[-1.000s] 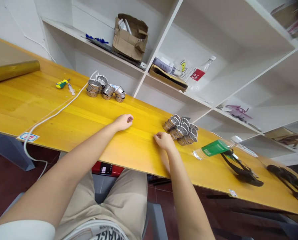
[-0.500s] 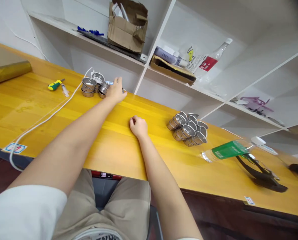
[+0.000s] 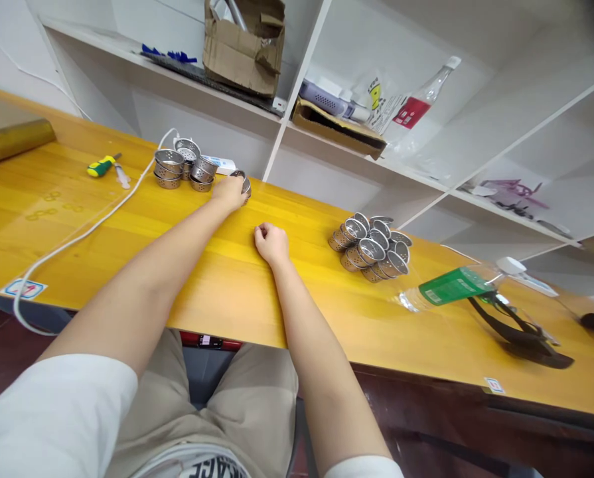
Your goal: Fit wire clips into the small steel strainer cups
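My left hand (image 3: 228,192) is closed on a small perforated metal cup (image 3: 247,188) at the back of the table, with fingers partly hiding it. Just left of that hand stand several more cups (image 3: 170,162) of the same kind, some of them stacked. My right hand (image 3: 273,243) rests on the tabletop with its fingers curled in and nothing visible in them. To its right is a larger cluster of stacked perforated metal cups (image 3: 372,251).
On the yellow table (image 3: 231,292) are a screwdriver (image 3: 102,165), a syringe-like item (image 3: 122,176), a white cable (image 3: 97,226), a green-labelled bottle (image 3: 456,285) and a black visor-like object (image 3: 525,342). White shelves (image 3: 297,73) rise along the back edge.
My left hand has lowered and closed round a cup at the right end of the left group; its fingers were raised before. My right hand stays on the table. The view shifted slightly.
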{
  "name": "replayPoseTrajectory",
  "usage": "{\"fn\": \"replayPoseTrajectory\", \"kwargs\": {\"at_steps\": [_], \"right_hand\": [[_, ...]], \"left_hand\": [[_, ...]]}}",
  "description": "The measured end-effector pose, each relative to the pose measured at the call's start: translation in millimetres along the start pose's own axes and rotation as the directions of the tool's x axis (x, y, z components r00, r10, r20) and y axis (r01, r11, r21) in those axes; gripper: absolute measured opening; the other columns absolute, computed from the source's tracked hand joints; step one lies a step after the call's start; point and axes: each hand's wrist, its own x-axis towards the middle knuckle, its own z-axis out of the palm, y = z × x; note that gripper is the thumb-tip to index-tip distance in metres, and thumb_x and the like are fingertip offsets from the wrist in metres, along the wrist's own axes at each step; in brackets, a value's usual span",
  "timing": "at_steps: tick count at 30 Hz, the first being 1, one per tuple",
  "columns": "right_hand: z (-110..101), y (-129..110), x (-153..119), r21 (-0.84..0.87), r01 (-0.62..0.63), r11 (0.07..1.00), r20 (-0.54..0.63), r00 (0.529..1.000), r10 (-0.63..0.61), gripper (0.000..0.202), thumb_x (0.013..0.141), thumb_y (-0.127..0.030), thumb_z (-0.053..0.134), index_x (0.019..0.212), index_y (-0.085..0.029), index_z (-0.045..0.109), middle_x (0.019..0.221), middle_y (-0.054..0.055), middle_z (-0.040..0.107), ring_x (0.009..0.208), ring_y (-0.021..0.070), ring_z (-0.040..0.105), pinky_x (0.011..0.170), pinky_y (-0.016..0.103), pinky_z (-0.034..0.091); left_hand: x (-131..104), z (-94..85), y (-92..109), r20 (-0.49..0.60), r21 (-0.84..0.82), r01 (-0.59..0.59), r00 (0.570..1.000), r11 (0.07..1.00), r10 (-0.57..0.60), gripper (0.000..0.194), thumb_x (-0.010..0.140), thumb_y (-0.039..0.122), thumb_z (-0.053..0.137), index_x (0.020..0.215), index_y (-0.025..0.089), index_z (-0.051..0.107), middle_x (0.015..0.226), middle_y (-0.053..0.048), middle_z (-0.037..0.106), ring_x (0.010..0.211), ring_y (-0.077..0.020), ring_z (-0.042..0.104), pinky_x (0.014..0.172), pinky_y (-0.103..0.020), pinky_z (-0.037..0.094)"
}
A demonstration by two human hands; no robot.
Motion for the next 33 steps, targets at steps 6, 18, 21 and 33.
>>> {"fn": "replayPoseTrajectory", "kwargs": {"at_steps": [6,18,21,33], "right_hand": [[1.0,2.0,-2.1,0.205,-0.012,0.979,-0.122,0.992,0.038,0.036,0.096,-0.042,0.054,0.122,-0.018,0.062,0.107,0.009,0.073,0.094,0.0219,0.066,0.094,0.035,0.049],[4.4,-5.6,-8.6,0.346,0.231,0.909,-0.234,0.960,-0.154,0.077,0.080,-0.038,0.074,0.146,-0.018,0.041,0.150,0.017,0.052,0.136,0.0281,0.051,0.116,0.043,0.040],[10.5,-6.4,-5.3,0.343,0.279,0.897,-0.281,0.942,-0.185,0.077,0.077,-0.039,0.079,0.142,-0.017,0.045,0.145,0.017,0.056,0.136,0.0298,0.052,0.118,0.045,0.040],[2.9,-11.3,-11.5,0.470,0.208,0.858,-0.301,0.951,-0.066,0.063,0.070,-0.044,0.085,0.124,-0.024,0.059,0.121,0.009,0.072,0.109,0.0270,0.069,0.100,0.045,0.054]], "left_hand": [[-63.6,-20.7,26.3,0.082,-0.033,-0.108,0.991,0.994,0.110,0.035,0.070,0.031,0.086,0.098,0.021,0.068,0.095,-0.010,0.070,0.105,-0.0345,0.067,0.098,-0.042,0.050],[-93.4,-7.0,-2.5,0.005,-0.530,0.043,0.999,0.847,-0.047,0.040,0.101,0.040,0.047,0.132,0.019,0.061,0.136,-0.010,0.067,0.121,-0.0229,0.063,0.109,-0.035,0.048],[-99.8,6.6,-6.0,0.009,-0.548,-0.003,1.000,0.837,0.009,0.045,0.101,0.043,0.045,0.135,0.018,0.060,0.131,-0.010,0.070,0.119,-0.0245,0.065,0.109,-0.039,0.048],[-118.1,-0.1,-10.5,-0.017,-0.479,-0.230,0.967,0.847,0.253,0.047,0.098,0.044,0.045,0.131,0.017,0.063,0.130,-0.011,0.070,0.122,-0.0280,0.065,0.112,-0.045,0.047]]}}
